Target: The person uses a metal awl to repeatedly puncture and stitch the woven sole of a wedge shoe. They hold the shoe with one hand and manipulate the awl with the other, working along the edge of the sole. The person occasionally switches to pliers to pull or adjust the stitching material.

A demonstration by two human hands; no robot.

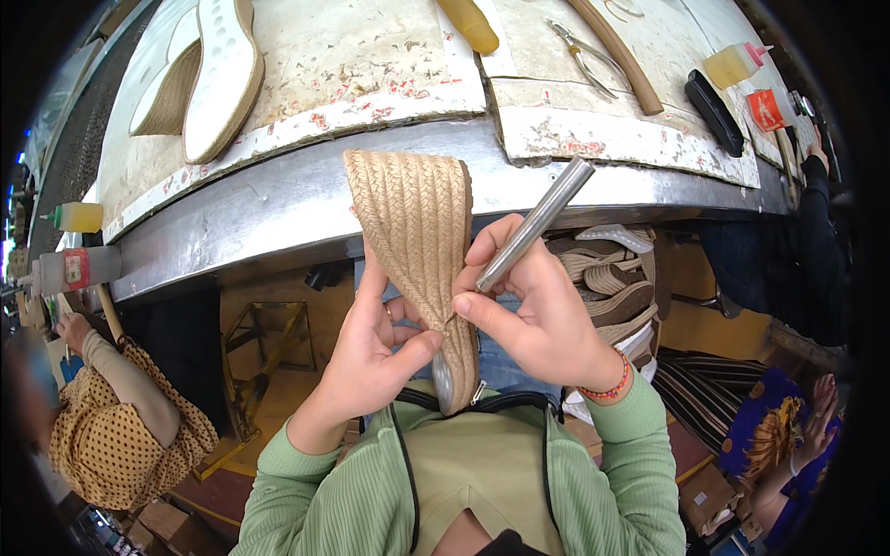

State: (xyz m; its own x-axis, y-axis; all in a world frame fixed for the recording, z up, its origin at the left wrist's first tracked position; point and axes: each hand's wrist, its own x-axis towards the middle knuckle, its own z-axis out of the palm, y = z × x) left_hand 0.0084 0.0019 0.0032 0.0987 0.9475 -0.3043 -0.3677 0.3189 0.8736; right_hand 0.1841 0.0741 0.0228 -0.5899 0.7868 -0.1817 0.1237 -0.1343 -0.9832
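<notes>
A wedge shoe sole (413, 208) wrapped in tan braided jute stands in front of my chest, its thick end up and its narrow end down near my lap. My left hand (375, 366) grips its left side, the thumb pressed on the braid low down. In my right hand (547, 324) is a silver metal rod (538, 222), slanting up to the right. The right thumb and fingertips are pinched together against the sole's right edge, close to the left thumb. A thin dark point shows between the two thumbs; what it is I cannot make out.
Ahead runs a metal-edged workbench (306, 218). On it lie white-topped jute soles (218, 79), pliers (584, 60), a wooden handle (616, 56), a black oblong object (714, 113) and a glue bottle (732, 65). More soles (616, 283) are piled at right. People sit on both sides.
</notes>
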